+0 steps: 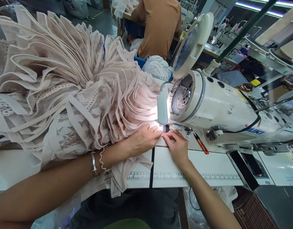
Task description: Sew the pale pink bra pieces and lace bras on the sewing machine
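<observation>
My left hand (pixel 143 140) is closed at the needle area of a white sewing machine (pixel 215 101), its fingers curled on the edge of pale beige fabric (pixel 127 111). Opposite it, my right hand (pixel 177 146) pinches thumb and fingers together, almost touching the left fingertips; what lies in the pinch is too small to make out. A lit lamp (pixel 162 109) hangs just above both hands. The fabric, a big gathered heap of lace and straps, spreads leftward and drapes over my left forearm. The needle itself is hidden.
Orange-handled thread snips (pixel 201 143) lie right of my right hand. A phone (pixel 243 170) rests farther right. A measuring scale (pixel 196 176) runs along the table's front edge. Behind the heap is a bundle of white lace (pixel 158 67). A person in brown (pixel 158 25) sits beyond.
</observation>
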`<control>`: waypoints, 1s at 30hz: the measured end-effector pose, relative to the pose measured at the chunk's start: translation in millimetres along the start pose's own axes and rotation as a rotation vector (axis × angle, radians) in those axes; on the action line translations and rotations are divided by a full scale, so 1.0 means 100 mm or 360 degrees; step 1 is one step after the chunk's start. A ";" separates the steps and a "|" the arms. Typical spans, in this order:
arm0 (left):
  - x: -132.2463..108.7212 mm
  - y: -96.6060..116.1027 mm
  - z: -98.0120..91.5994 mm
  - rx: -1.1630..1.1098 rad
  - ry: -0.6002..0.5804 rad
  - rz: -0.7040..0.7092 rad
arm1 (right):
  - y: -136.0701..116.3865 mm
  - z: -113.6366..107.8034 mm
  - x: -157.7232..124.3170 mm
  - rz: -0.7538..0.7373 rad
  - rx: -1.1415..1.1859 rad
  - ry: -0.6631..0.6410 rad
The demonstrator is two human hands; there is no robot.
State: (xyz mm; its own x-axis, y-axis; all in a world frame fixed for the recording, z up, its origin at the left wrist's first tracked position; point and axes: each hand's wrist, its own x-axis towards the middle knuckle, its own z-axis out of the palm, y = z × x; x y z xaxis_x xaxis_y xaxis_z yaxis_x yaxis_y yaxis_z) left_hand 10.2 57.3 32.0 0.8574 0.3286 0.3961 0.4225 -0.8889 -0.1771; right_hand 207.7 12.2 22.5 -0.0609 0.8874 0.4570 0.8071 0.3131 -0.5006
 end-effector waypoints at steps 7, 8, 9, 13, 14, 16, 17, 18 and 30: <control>-0.06 -0.03 0.14 -0.0177 0.0154 -0.0043 | 0.09 -0.05 -0.05 -0.0513 -0.0083 -0.0028; -0.06 -0.03 0.16 -0.0200 0.0155 -0.0049 | 0.10 -0.05 -0.06 -0.0554 -0.0105 -0.0031; -0.06 -0.03 0.17 -0.0227 0.0148 -0.0056 | 0.11 -0.05 -0.06 -0.0589 -0.0140 -0.0039; -0.07 -0.05 0.17 -0.0393 0.0100 -0.0140 | 0.12 -0.05 -0.07 -0.0588 -0.0285 -0.0122; -0.08 -0.06 0.17 -0.0435 0.0095 -0.0178 | 0.13 -0.05 -0.07 -0.0543 -0.0285 -0.0147; -0.10 -0.07 0.16 -0.0488 0.0100 -0.0234 | 0.13 -0.05 -0.07 -0.0453 -0.0256 -0.0163; -0.11 -0.07 0.15 -0.0501 0.0103 -0.0245 | 0.14 -0.05 -0.06 -0.0422 -0.0241 -0.0156; -0.13 -0.07 0.16 -0.0512 0.0098 -0.0249 | 0.14 -0.05 -0.06 -0.0409 -0.0229 -0.0146; -0.13 -0.10 0.23 -0.0674 -0.0006 -0.0266 | 0.14 -0.03 -0.06 -0.0604 -0.0208 -0.0101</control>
State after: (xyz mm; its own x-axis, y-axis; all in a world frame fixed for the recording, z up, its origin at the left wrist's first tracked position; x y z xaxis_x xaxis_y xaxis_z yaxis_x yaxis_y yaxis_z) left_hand 1.2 69.4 7.7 0.7890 0.4790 0.3847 0.3982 -0.8756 0.2736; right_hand 220.8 10.3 14.8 -0.4017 0.7376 0.5428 0.7881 0.5803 -0.2053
